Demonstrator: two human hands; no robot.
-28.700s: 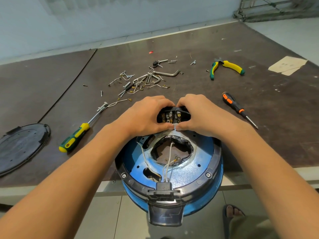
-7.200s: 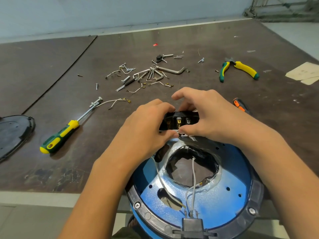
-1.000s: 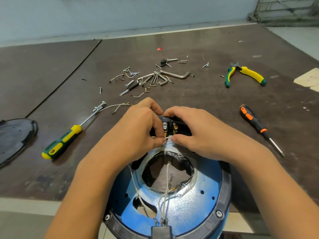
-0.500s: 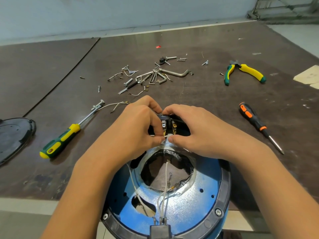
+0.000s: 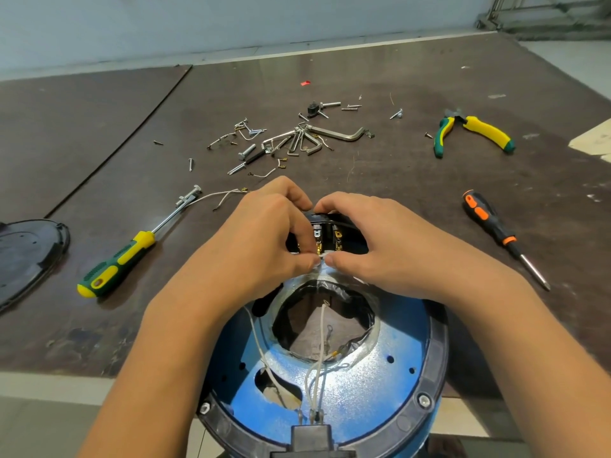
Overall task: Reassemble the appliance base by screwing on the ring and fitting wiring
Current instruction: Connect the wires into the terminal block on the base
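Note:
The blue appliance base (image 5: 380, 385) lies upturned at the table's near edge, rimmed by a black ring (image 5: 436, 368) with screws in it. White wires (image 5: 317, 365) run from a black socket at the near rim across the central hole. At the far rim sits a black terminal block (image 5: 327, 233) with brass tabs. My left hand (image 5: 264, 239) and my right hand (image 5: 373, 239) curl round the block from either side. Their thumbs and forefingers pinch a white wire end at a brass tab.
A green-yellow screwdriver (image 5: 115, 262) lies left, an orange-black screwdriver (image 5: 496, 229) right, yellow-green pliers (image 5: 472, 130) far right. Loose screws, hex keys and clips (image 5: 291, 140) are scattered behind the hands. A black cover plate (image 5: 23, 256) sits at the left edge.
Both hands have stayed on the terminal block over the last second, with the fingertips shifting only slightly at the wire end. The view has drifted a little.

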